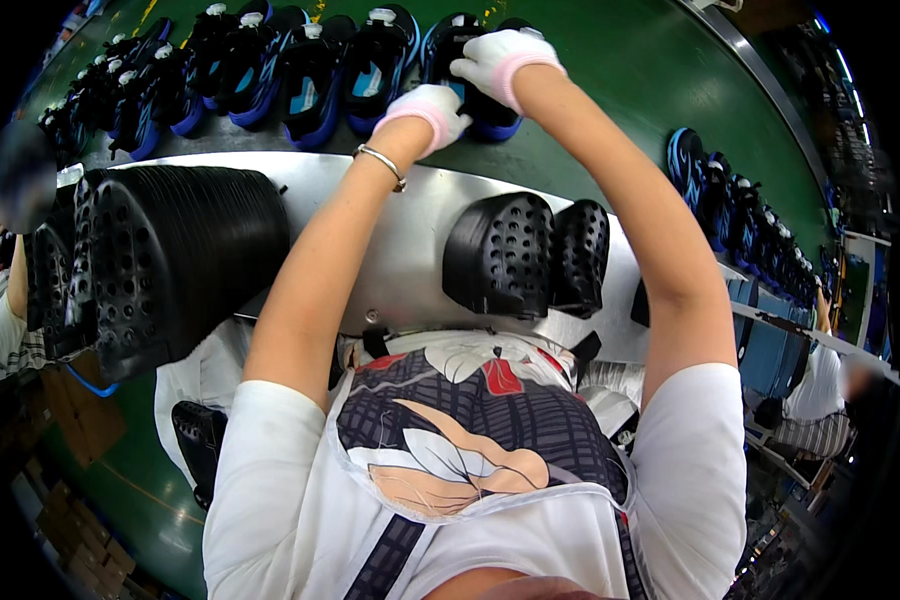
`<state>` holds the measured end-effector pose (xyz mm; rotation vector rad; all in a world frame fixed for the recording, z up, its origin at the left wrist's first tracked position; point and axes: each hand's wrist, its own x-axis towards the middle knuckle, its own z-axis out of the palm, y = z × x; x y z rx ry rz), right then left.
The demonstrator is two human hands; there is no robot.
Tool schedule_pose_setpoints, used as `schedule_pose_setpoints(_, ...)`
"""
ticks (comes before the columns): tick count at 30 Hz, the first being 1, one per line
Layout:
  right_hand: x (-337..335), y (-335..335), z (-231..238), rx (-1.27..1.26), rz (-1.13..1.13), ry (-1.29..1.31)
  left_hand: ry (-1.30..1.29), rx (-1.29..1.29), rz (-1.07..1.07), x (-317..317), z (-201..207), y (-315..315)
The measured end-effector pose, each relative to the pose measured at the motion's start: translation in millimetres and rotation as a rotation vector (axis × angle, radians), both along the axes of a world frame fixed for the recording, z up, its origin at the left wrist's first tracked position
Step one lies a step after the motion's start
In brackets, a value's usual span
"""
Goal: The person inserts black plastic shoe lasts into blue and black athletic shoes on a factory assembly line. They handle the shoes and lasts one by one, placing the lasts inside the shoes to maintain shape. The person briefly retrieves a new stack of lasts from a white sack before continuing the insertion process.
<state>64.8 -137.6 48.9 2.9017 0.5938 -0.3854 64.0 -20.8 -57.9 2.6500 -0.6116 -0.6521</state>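
Both my hands wear white gloves with pink cuffs and reach to the far side, over a pair of black and blue sports shoes. My left hand [432, 112] is closed at the near, heel end of the left shoe [448, 38] and covers that heel. Across the pair's middle lies my right hand [505, 64], its fingers curled toward the left shoe's opening. The right shoe [500, 122] shows its blue heel below that hand. What the fingertips pinch is partly hidden.
More shoes [310, 90] line the green conveyor [595, 125] to the left; another row [725, 205] runs along the right. On the metal ledge [400, 235] before me sit a long stack of black perforated inserts [190, 250] and two smaller perforated pieces [515, 255]. People work at both sides.
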Motion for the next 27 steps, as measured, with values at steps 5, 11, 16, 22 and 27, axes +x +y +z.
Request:
schedule_pose_setpoints(5,-87,-48,49,0.275,-0.120,-0.037,-0.073,-0.039,-0.010,5,0,0)
schedule_pose_setpoints(11,-200,-80,69,0.439,-0.274,0.103,-0.116,-0.138,0.066,7,-4,13)
schedule_pose_setpoints(16,-234,-85,45,0.375,-0.255,-0.005,-0.218,-0.183,0.100,-1,9,21)
schedule_pose_setpoints(22,-243,-90,39,0.432,-0.162,-0.091,-0.472,-0.285,0.217,-42,49,22)
schedule_pose_setpoints(27,-229,-82,85,0.760,-0.187,-0.124,0.032,-0.729,0.096,-66,106,23)
